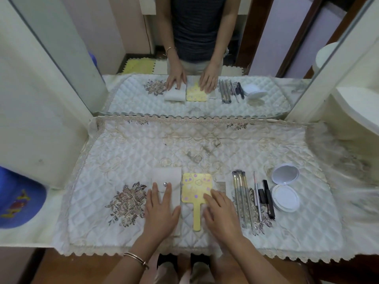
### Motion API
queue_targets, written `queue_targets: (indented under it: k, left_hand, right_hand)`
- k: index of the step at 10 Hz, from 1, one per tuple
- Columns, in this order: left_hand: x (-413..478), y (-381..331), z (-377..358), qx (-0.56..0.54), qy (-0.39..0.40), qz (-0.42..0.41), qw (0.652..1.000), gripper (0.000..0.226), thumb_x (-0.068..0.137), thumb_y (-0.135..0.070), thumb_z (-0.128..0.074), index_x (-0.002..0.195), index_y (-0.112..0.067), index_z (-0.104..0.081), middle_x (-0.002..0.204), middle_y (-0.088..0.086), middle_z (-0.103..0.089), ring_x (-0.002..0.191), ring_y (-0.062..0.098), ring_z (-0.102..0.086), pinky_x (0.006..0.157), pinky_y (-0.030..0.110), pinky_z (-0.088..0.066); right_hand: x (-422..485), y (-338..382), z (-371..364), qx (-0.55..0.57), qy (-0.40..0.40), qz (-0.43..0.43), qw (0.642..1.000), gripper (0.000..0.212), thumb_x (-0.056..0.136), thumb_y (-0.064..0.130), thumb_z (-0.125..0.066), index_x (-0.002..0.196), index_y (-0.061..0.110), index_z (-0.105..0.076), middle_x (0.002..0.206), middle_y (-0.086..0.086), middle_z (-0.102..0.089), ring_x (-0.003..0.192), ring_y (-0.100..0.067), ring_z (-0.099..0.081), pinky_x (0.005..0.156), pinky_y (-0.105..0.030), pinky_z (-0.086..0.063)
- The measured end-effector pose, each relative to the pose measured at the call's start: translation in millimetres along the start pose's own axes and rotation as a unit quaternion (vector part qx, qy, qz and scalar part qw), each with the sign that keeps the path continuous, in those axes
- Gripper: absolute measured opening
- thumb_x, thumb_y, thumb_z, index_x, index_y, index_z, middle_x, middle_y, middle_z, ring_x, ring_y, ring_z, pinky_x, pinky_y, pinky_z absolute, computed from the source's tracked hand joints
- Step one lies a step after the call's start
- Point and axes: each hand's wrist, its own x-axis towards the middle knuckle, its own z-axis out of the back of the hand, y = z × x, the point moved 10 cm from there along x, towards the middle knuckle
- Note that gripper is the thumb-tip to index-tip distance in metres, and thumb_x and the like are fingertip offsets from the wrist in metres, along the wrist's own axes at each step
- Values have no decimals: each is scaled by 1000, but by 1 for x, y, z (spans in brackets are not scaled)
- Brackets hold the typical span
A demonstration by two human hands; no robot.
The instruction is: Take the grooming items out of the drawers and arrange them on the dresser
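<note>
1. both hands lie nearest the lens, flat, palms down. left hand (161,210) rests on the pouch (166,182); right hand (220,212) rests beside the mirror (196,187), its fingers (213,194) overlapping the plate's lower right corner.
2. fingers state: spread and extended on both hands, nothing clasped. they press or steady only; no grip on anything.
3. pouch: pale fabric with a snap stud (164,183). left fingertips reach up either side of the stud, so most of the pouch's lower half is under the palm. likely flattening or squaring it.
4. mirror: yellow, back up, handle (197,216) pointing toward the person, lying in the gap between the two hands. handle untouched.
5. comb (221,186) just right of the mirror, partly hidden by the right fingers.
6. further right, in a row: brushes (242,201), pens and dark sticks (265,198), then an open compact (285,187), lid tipped back.
7. reading of layout: items run parallel, long axes toward the person, in one line along the front of the counter (143,152) with its quilted cover. looks deliberate, sorted by kind.
8. judgement: arranging seems nearly finished; hands appear to be making final alignments. drawers not in view, so cannot tell if more remains.
</note>
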Motion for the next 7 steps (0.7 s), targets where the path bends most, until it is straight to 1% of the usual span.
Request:
queue_targets:
  k: [1,2,3,4,5,6,7]
  left_hand:
    - [1,2,-1,-3,-8,10,1000,83,72,-57,-27,145,-30,1,155,12,16,143,32,14,117,49,-2]
    - [0,3,-2,3,0,18,1000,96,57,-67,-11,145,-30,3,155,12,18,142,32,16,117,47,0]
    - [-1,2,-1,2,-2,15,1000,95,59,-68,-12,145,-31,4,155,12,18,142,32,17,117,46,0]
    - [-2,2,0,-2,-4,12,1000,79,78,-58,-32,145,-33,2,155,11,17,142,31,16,117,46,-1]
    - [-1,1,3,-5,-7,5,1000,72,87,-48,-42,145,-34,0,155,11,17,143,31,16,117,45,0]
    - [-6,-3,5,-9,3,-1,1000,70,86,-51,-39,145,-34,-5,155,10,17,143,30,16,118,44,-1]
    - [-9,-1,16,-9,-6,-26,1000,82,70,-62,-26,144,-28,-17,157,10,7,144,31,7,117,42,-5]
  right_hand:
    - [-5,-12,4,-1,-13,13,1000,40,78,34,-43,106,19,-67,114,-4,-69,111,-19,-59,85,-38,-56]
    - [-7,-19,3,1,-7,18,1000,38,75,32,-51,109,20,-65,116,-2,-67,114,-16,-52,88,-41,-55]
    - [-9,-17,0,12,-5,33,999,44,78,31,-40,113,17,-62,120,-5,-65,115,-20,-57,94,-43,-50]
    - [-9,-17,1,14,2,44,999,42,76,30,-44,112,18,-63,118,-5,-66,111,-20,-62,93,-39,-49]
    - [-6,-20,-1,14,2,60,998,43,76,27,-50,117,18,-61,124,-6,-63,116,-22,-58,98,-42,-46]
    - [-7,-19,-5,70,49,57,995,50,87,27,-39,135,14,-44,146,-7,-40,139,-22,-30,116,-40,-18]
    - [-9,-25,9,104,2,27,994,50,89,31,-34,135,15,-44,146,-7,-39,139,-22,-29,116,-35,-19]
